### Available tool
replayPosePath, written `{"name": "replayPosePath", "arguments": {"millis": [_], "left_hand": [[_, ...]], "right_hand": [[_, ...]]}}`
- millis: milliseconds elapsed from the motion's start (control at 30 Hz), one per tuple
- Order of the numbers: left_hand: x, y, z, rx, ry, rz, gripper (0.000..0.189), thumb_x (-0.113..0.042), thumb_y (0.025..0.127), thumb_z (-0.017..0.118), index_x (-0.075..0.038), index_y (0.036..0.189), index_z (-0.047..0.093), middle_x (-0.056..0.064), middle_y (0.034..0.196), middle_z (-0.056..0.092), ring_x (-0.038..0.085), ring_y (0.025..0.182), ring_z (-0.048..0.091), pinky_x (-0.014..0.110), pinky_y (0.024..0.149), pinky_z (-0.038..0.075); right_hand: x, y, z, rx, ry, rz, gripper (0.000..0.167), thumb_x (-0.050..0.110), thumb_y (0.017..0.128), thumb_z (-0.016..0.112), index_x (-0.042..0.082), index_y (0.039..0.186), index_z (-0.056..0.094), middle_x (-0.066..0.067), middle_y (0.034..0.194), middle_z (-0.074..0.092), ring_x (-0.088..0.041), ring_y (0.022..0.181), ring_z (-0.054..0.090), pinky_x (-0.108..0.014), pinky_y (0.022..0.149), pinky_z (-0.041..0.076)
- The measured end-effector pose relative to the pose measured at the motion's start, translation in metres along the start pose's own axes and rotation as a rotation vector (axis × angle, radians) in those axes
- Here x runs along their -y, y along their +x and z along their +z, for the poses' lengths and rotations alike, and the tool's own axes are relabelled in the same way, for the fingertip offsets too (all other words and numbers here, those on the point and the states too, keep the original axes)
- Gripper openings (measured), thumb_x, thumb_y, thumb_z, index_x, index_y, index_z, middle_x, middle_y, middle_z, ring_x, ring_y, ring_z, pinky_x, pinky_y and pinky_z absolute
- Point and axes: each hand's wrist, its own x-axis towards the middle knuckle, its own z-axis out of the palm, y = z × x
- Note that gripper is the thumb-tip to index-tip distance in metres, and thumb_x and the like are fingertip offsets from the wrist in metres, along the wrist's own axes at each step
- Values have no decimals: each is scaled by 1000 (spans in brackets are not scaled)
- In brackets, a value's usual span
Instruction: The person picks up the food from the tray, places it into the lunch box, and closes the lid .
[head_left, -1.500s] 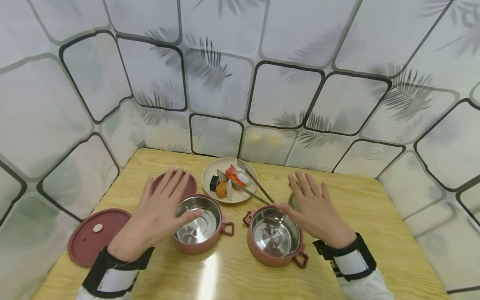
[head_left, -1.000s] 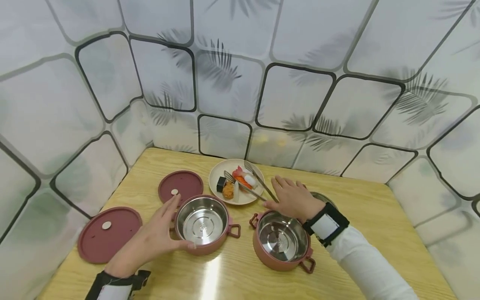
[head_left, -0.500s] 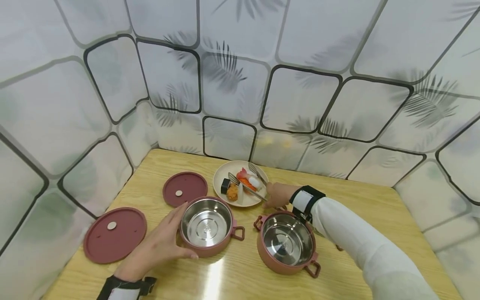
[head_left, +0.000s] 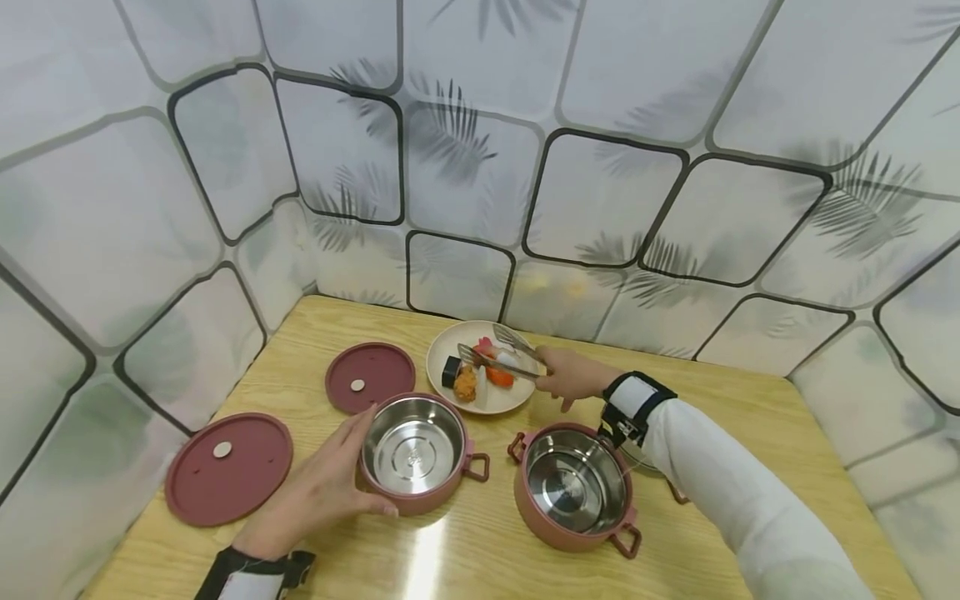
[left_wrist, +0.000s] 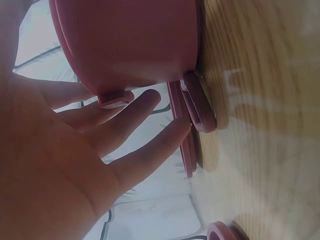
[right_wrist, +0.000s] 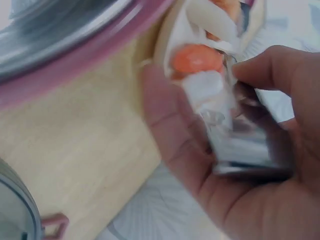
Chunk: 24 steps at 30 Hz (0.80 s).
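My right hand (head_left: 576,374) grips metal tongs (head_left: 510,368) over the beige plate (head_left: 498,406). The two tong arms are spread above the food, which includes an orange-topped sushi piece (head_left: 500,377), a fried ball (head_left: 465,384) and a black-wrapped roll (head_left: 451,372). In the right wrist view the tongs' bent end lies in my palm, blurred, near an orange topping (right_wrist: 197,59). My left hand (head_left: 318,492) rests at the left side of a pink steel-lined pot (head_left: 420,503), thumb at its front, its fingers extended loosely behind the wall in the left wrist view.
A second pink pot (head_left: 543,525) stands right of the first, below my right wrist. Two dark red lids (head_left: 247,483) lie at the left. A round glass lid (head_left: 637,457) is partly hidden under my right sleeve. Patterned fabric walls (head_left: 465,192) enclose the wooden table.
My right hand moved in over the right pot, took hold of the tongs and lifted them off the plate's edge. My left hand came down beside the left pot.
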Motion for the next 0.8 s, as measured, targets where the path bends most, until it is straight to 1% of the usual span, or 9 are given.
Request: {"name": "replayPosePath", "arguments": {"millis": [67,133,267,367,467,533,600,667,800], "left_hand": [[0,1,0,-1,8,-7,135,-61,54,89,-3,156,22,24,153,39,44,135,46,57,103,47],[-1,1,0,5,11,-18,138,-65,54,87,-3,157,20,25,153,38,44,135,46,57,103,47],[-3,3,1,26,6,-42,143,-72,53,83,-5,159,14,25,156,33,45,137,44,57,104,46],[-4,4,2,33,-3,-47,144,-76,52,80,-7,159,12,24,158,30,44,139,42,58,104,45],[-5,5,3,25,-12,-42,145,-77,51,80,-9,160,11,22,159,29,44,140,40,59,104,45],[-5,5,4,13,-14,-30,145,-77,51,80,-8,160,12,22,159,29,44,140,40,59,103,45],[-5,6,5,3,-16,-18,145,-75,51,82,-8,159,12,22,159,29,44,140,39,59,104,45],[-5,7,6,-6,-17,-7,146,-75,51,82,-6,159,13,22,159,28,44,141,38,59,105,44],[-6,8,7,-7,-16,-10,146,-77,51,80,-6,159,13,22,159,28,44,142,37,60,105,44]], "right_hand": [[0,-3,-3,-27,12,-32,62,17,102,47,-1,154,20,-27,115,56,-35,89,65,-41,64,61],[-2,-5,-6,-45,-1,-64,63,20,104,45,-1,156,16,-29,116,55,-30,78,64,-39,61,60],[-3,-14,-13,-86,-13,-123,64,25,106,44,3,158,14,-31,142,45,-15,48,50,-33,50,52],[-6,-23,-20,-122,-6,-124,65,28,106,45,4,158,15,-29,156,31,-20,46,50,-35,50,49],[-11,-32,-24,-190,-86,-123,69,36,104,49,2,157,20,-28,155,34,-33,84,68,-45,73,57],[-17,-38,-25,-240,-173,-145,71,40,102,53,-1,154,28,-28,151,42,-40,112,63,-52,92,54],[-23,-44,-25,-277,-238,-165,69,40,100,56,-3,150,36,-27,146,48,-41,129,53,-55,103,47],[-29,-49,-23,-287,-273,-190,63,35,99,59,-2,147,43,-24,135,59,-37,116,62,-52,97,50],[-37,-58,-18,-300,-331,-222,53,27,99,61,-2,142,50,-21,127,65,-27,101,67,-47,88,53]]}}
